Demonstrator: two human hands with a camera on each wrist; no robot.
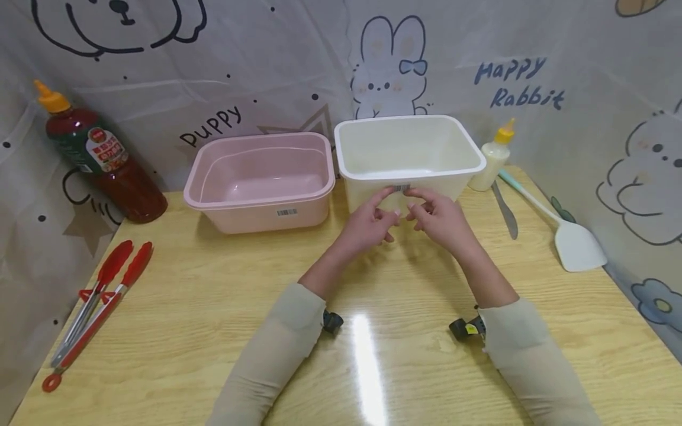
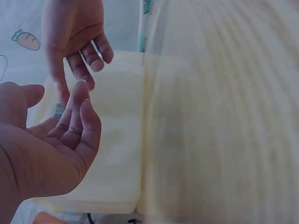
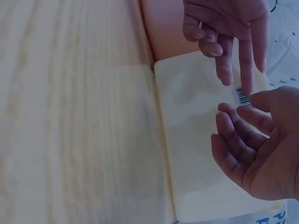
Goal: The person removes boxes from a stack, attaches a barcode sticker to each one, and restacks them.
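Both hands meet at the front wall of a white plastic bin [image 1: 367, 192]. My left hand [image 1: 370, 222] reaches its index finger to one end of a small barcode sticker [image 1: 402, 187]. From the other side my right hand [image 1: 439, 219] brings its index finger to the sticker's opposite end. The remaining fingers of each hand are loosely bent, with nothing held in them. In the right wrist view the barcode [image 3: 242, 97] shows between the fingertips of both hands. The left wrist view has the two hands close together before the bin's pale wall [image 2: 117, 135].
Left of the white bin stands a pink bin [image 1: 256, 219]. A red sauce bottle [image 1: 130, 183] and red-handled tongs [image 1: 101, 307] are at the far left. At the right are a small yellow-capped bottle [image 1: 492, 160], a knife [image 1: 505, 212] and a white spatula [image 1: 578, 245].
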